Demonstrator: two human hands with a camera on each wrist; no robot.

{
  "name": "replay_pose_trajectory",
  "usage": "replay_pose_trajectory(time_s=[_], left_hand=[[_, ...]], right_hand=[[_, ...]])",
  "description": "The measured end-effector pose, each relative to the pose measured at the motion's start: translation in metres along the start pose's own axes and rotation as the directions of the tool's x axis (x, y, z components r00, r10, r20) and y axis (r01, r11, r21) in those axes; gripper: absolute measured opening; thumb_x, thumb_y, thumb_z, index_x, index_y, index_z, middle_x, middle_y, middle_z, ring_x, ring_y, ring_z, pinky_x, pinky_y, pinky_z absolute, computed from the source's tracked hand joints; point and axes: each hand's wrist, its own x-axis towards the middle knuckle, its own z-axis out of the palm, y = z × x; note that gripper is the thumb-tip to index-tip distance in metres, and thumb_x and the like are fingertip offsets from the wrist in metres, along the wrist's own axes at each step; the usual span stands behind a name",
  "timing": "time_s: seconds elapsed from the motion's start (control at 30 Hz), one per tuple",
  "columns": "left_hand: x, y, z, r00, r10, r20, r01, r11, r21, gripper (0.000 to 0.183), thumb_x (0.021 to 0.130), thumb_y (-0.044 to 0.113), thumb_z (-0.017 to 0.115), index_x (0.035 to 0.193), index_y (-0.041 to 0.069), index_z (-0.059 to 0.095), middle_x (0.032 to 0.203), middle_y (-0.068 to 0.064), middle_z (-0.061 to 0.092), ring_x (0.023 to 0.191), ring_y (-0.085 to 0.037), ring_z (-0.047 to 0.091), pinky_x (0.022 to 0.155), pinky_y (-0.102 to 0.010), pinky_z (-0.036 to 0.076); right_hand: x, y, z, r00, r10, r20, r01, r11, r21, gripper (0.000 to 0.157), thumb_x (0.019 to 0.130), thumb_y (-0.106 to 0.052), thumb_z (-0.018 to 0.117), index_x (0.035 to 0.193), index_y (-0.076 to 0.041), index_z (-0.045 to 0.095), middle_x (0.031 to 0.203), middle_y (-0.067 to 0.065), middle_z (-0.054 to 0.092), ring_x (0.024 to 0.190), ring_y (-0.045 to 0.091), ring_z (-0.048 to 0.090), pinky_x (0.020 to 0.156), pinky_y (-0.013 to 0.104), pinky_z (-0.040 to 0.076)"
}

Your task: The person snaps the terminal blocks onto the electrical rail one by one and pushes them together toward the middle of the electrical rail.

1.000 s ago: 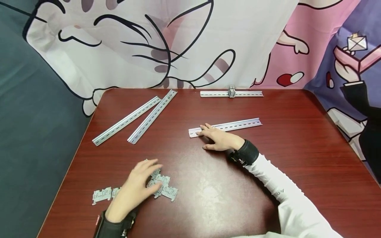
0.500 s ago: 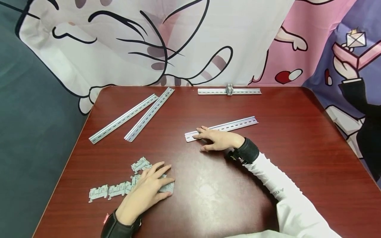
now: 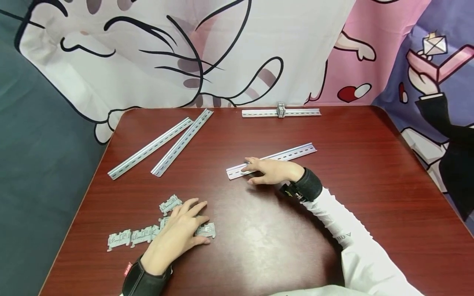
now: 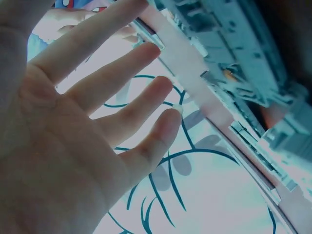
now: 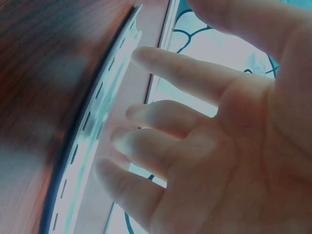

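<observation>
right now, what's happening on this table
A person's left hand is spread over small grey pieces, and their right hand is over the left half of a slotted metal rail. Neither looks to be gripping anything. Two more rails lie angled to the left, and a fourth rail at the back carries a grey block.

Glossy reddish-brown table (image 3: 370,172) before cartoon fabric (image 3: 237,78), plain dark-green surface (image 3: 52,156) at left.

Glare whitens the tabletop (image 3: 259,246) at lower centre, while both wrist views look hazy and washed-out.
</observation>
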Motion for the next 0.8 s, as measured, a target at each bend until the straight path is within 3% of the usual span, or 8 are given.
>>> replay_pose_trajectory(time_s=[0.13, 0.3, 0.43, 0.63, 0.8], left_hand=[[-0.001, 0.002, 0.001, 1.0, 0.001, -0.005, -0.001, 1.0, 0.008, 0.04, 0.066, 0.031, 0.086, 0.098, 0.011, 0.075, 0.126, -0.012, 0.062, 0.124, -0.034, 0.05, 0.096, -0.053, 0.043], [0.001, 0.002, 0.004, 0.998, 0.04, -0.039, -0.039, 0.999, 0.038, 0.031, 0.07, 0.025, 0.085, 0.095, 0.009, 0.075, 0.12, -0.01, 0.065, 0.118, -0.03, 0.053, 0.091, -0.048, 0.044], [0.006, -0.001, -0.002, 0.991, 0.091, -0.1, -0.085, 0.995, 0.059, 0.033, 0.073, 0.027, 0.083, 0.096, 0.006, 0.074, 0.116, -0.012, 0.067, 0.115, -0.031, 0.056, 0.091, -0.047, 0.047], [0.034, -0.008, -0.03, 0.954, 0.145, -0.261, -0.121, 0.987, 0.105, 0.036, 0.075, 0.027, 0.081, 0.101, 0.004, 0.07, 0.109, -0.011, 0.07, 0.107, -0.029, 0.06, 0.085, -0.043, 0.049], [0.058, -0.008, -0.043, 0.937, 0.064, -0.344, -0.043, 0.997, 0.068, 0.031, 0.079, 0.024, 0.077, 0.102, 0.005, 0.068, 0.093, -0.006, 0.071, 0.087, -0.023, 0.063, 0.074, -0.038, 0.048]], right_hand=[[-0.001, -0.002, -0.001, 1.0, 0.017, 0.01, -0.017, 1.0, -0.021, 0.047, 0.096, -0.027, 0.057, 0.137, -0.005, 0.052, 0.152, 0.03, 0.03, 0.14, 0.038, 0.035, 0.114, 0.048, 0.03], [-0.002, -0.005, -0.003, 1.0, 0.012, 0.008, -0.012, 1.0, -0.021, 0.046, 0.097, -0.028, 0.056, 0.136, -0.004, 0.053, 0.15, 0.032, 0.032, 0.139, 0.04, 0.037, 0.114, 0.048, 0.03], [-0.003, -0.007, -0.003, 1.0, -0.011, -0.01, 0.011, 1.0, -0.012, 0.046, 0.097, -0.029, 0.056, 0.135, -0.004, 0.054, 0.148, 0.029, 0.037, 0.14, 0.038, 0.036, 0.114, 0.047, 0.03], [-0.001, -0.011, -0.004, 0.986, -0.115, -0.118, 0.114, 0.993, -0.015, 0.037, 0.097, -0.027, 0.056, 0.127, -0.004, 0.06, 0.13, 0.013, 0.062, 0.113, 0.025, 0.064, 0.097, 0.04, 0.048], [0.0, -0.019, -0.006, 0.97, -0.161, -0.183, 0.174, 0.983, 0.054, 0.034, 0.098, -0.027, 0.055, 0.122, -0.005, 0.064, 0.118, 0.008, 0.069, 0.103, 0.018, 0.067, 0.09, 0.04, 0.052]])
